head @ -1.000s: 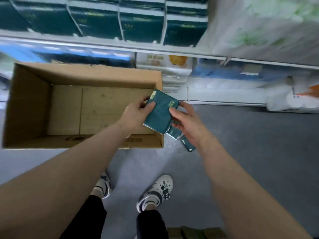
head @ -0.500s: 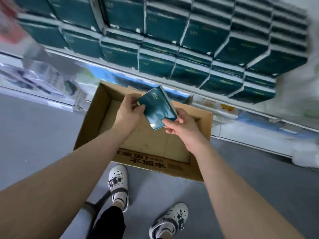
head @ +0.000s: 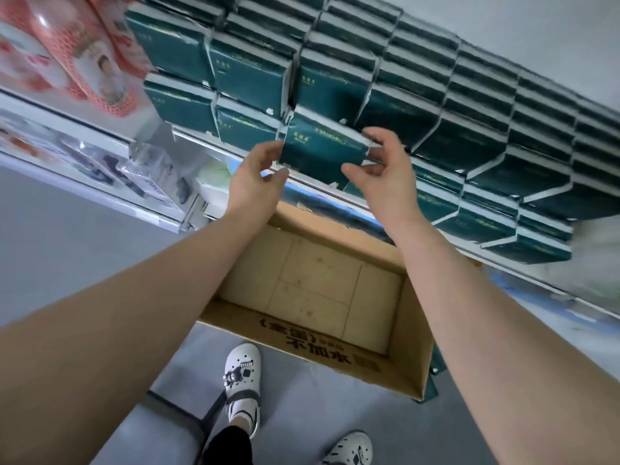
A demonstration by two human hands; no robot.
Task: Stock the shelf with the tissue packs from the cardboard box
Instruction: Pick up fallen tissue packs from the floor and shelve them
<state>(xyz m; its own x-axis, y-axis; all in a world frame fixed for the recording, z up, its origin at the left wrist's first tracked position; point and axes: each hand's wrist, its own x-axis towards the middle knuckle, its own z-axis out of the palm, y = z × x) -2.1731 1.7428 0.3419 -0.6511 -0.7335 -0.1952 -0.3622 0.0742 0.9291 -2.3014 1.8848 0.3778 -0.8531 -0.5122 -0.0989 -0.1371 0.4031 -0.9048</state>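
The tissue pack (head: 322, 149) is a flat, rectangular soft pack in glossy dark green film with small gold lettering and a pale edge strip. It is held up at the front edge of the shelf (head: 312, 178), its far side against the front row of stacked packs (head: 469, 139), directly above the cardboard box (head: 318, 340).

The left hand (head: 255, 176) grasps the pack's left edge, thumb beneath and fingers (head: 273, 149) curled over the top. The right hand (head: 385, 172) grasps the right edge in the same way, thumb under and fingers hooked over the corner. Both forearms are bare and reach upward from below.

The stacked packs form stepped columns, several layers high, running along the shelf to the right. Their film faces are smooth and their pale side strips make a zigzag line. The shelf edge is a thin, light-coloured metal rail.

The box is brown corrugated board, open at the top, with dark printed characters on the near wall. Its inner floor shows flat panels with straight seams. It sits on the smooth grey floor (head: 67, 246), close under the shelf.

To the left, red-patterned packages (head: 67, 45) sit at the same level, and clear-wrapped goods (head: 151, 176) fill a lower shelf. Open floor lies to the left of the box. Two white clogs (head: 243, 374) stand just in front of it.
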